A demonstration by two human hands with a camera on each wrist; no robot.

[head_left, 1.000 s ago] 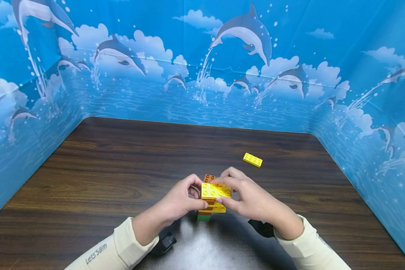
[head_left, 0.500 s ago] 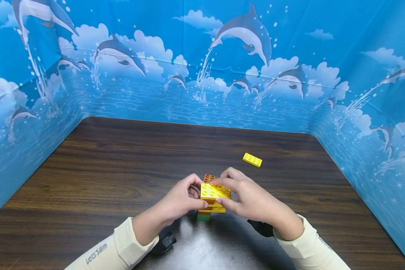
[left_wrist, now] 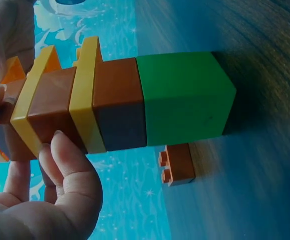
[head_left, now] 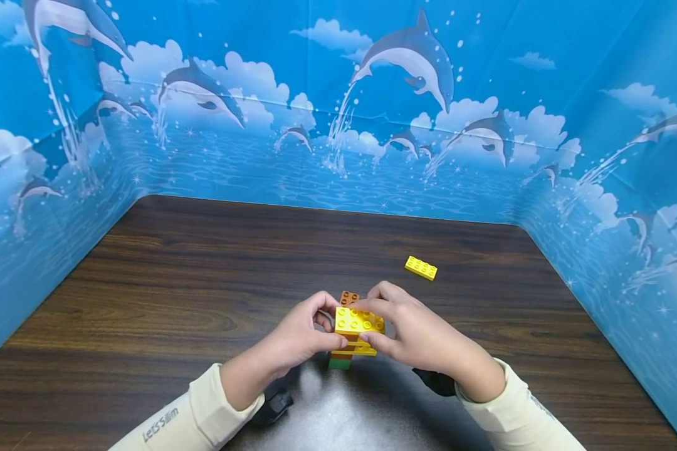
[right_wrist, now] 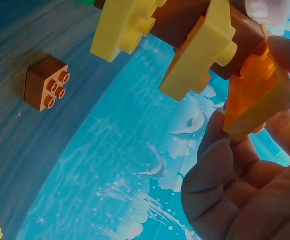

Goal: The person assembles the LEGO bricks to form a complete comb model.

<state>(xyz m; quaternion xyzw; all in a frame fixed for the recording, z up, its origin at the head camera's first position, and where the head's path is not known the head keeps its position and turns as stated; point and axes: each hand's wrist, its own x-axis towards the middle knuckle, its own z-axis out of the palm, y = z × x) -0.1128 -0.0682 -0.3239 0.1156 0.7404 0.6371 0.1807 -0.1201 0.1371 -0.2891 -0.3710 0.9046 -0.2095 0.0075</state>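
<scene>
A tower of toy building bricks stands on the table, with a green block (left_wrist: 184, 100) as its base. Above it, brown bricks (left_wrist: 119, 82) alternate with yellow plates (left_wrist: 87, 95), which jut out to one side. My left hand (head_left: 299, 329) grips the tower near its upper brown brick, thumb in front. On top lies another yellow plate (head_left: 348, 320), which my right hand (head_left: 414, 326) pinches at its overhanging right end. The right wrist view shows this top plate (right_wrist: 259, 107) from below, tilted against the brown brick; whether it sits fully down I cannot tell.
Just behind the tower a loose brown brick (head_left: 348, 298) rests on the wooden table (head_left: 203, 263). Farther back to the right lies a loose yellow plate (head_left: 421, 267). A blue dolphin-print sheet (head_left: 338, 156) walls in the table's back and sides.
</scene>
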